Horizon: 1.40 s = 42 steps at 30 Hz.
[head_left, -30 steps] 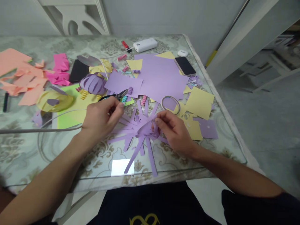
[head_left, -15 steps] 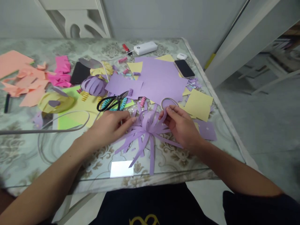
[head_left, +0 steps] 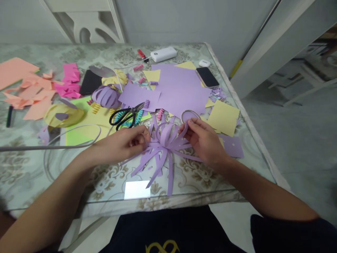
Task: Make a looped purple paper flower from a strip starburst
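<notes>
A bunch of purple paper strips [head_left: 164, 147] fans out on the glass table [head_left: 113, 182] in front of me. My left hand [head_left: 126, 142] is curled at the bunch's left side, fingers pinched on a strip. My right hand [head_left: 204, 140] pinches strips on the right and bends them up into loops over the middle. Black scissors [head_left: 125, 115] lie just beyond my left hand, untouched.
Purple sheets [head_left: 181, 88] and yellow squares [head_left: 223, 117] cover the far middle. A finished purple strip ball [head_left: 105, 96], pink scraps [head_left: 68, 80], peach paper [head_left: 28, 95], a phone [head_left: 207, 77], a white power bank [head_left: 163, 54] and a cable [head_left: 65, 140] lie around. The table's edge runs on the right.
My left hand let go of the scissors and came to the strips. My right hand lifted strips into loops. In the last half second my left fingers curled tighter.
</notes>
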Motion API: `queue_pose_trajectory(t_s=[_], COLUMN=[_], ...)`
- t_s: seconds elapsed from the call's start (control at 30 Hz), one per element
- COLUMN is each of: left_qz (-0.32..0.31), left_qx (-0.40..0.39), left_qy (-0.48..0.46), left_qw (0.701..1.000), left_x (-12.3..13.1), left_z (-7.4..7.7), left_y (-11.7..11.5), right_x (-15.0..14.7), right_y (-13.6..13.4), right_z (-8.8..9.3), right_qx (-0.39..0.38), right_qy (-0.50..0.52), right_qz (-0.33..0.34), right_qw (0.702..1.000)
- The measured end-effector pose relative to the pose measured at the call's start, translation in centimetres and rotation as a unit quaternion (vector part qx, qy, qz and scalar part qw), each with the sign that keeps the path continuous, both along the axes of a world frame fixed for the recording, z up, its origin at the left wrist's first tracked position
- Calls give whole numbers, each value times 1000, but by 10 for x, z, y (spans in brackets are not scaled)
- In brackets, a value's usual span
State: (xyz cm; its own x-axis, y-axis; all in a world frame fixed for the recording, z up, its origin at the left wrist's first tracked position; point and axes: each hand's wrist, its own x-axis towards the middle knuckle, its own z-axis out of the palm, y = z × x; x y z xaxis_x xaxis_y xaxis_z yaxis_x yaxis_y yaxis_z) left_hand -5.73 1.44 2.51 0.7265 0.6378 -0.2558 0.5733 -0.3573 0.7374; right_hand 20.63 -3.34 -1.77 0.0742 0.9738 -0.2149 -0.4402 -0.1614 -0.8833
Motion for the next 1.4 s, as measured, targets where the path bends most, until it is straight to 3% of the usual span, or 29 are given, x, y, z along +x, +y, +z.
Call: queue_pose_trajectory(t_s=[0.23,0.4,0.73,0.87,1.0,1.13,1.3,1.4], left_qz=[-13,17,38,24,27,32,51,59], left_qx=[-59,-93,-236,-185,-53,46,-6,-46], left_qy=[-47,-109,-218,-185,-132,-138,-132,-135], left_qw=[997,990,946,965,989,989,990,988], left_x=[2,4,2,8,10,11,17,20], left_z=[7,15,13,16,14,12,12,11], left_y=[0,-1,-4,-7,-7,-8,-14,-18], right_x=[0,0,-1,-3,-5,-6,-6,-7], right_y=[0,-1,-5,-10,-17,-23,-24,-24], right_z=[2,2,4,11,16,15,12,14], right_qx=[7,7,55,71,97,144,220,224], right_qy=[1,-8,-40,-93,-170,-259,-389,-405], right_qz=[5,-1,23,58,102,135,124,120], right_qw=[1000,1000,997,991,975,946,886,878])
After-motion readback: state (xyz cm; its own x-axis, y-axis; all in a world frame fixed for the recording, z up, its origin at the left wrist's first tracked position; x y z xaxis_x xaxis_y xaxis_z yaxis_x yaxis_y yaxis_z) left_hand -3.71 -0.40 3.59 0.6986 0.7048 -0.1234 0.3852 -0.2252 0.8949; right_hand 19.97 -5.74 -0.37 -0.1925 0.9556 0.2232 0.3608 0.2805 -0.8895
